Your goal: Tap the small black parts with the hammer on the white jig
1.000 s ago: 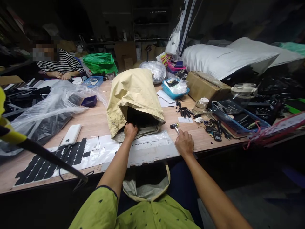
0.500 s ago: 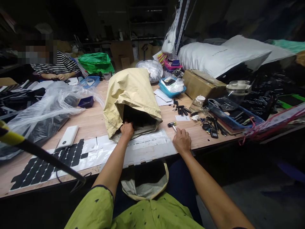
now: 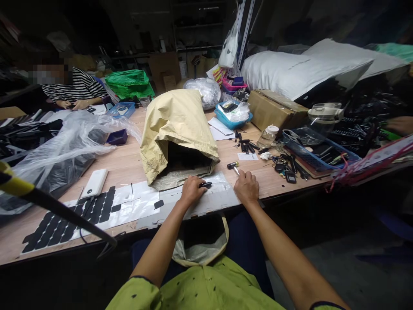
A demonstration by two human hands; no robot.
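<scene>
My left hand (image 3: 192, 190) rests on a white sheet (image 3: 206, 199) at the table's front edge, pinching a small black part (image 3: 205, 184) just outside the mouth of a tan sack (image 3: 176, 129). My right hand (image 3: 246, 186) is curled around a small screwdriver (image 3: 234, 167), whose dark and yellow handle end sticks out past the knuckles. The sack lies on its side with its dark opening facing me. Another tan bag (image 3: 200, 243) hangs open below the table edge, between my arms.
A white sheet of black cells (image 3: 77, 213) and a white power bank (image 3: 94, 182) lie front left beside clear plastic bags (image 3: 64, 142). Black bits (image 3: 247, 146), keys (image 3: 285, 168), a blue tray (image 3: 319, 153) and a cardboard box (image 3: 274, 110) sit right. A person in stripes (image 3: 75, 90) sits far left.
My left hand has come out of the sack's mouth and moved right onto the white sheet, now pinching a small black part. My right hand has stayed put.
</scene>
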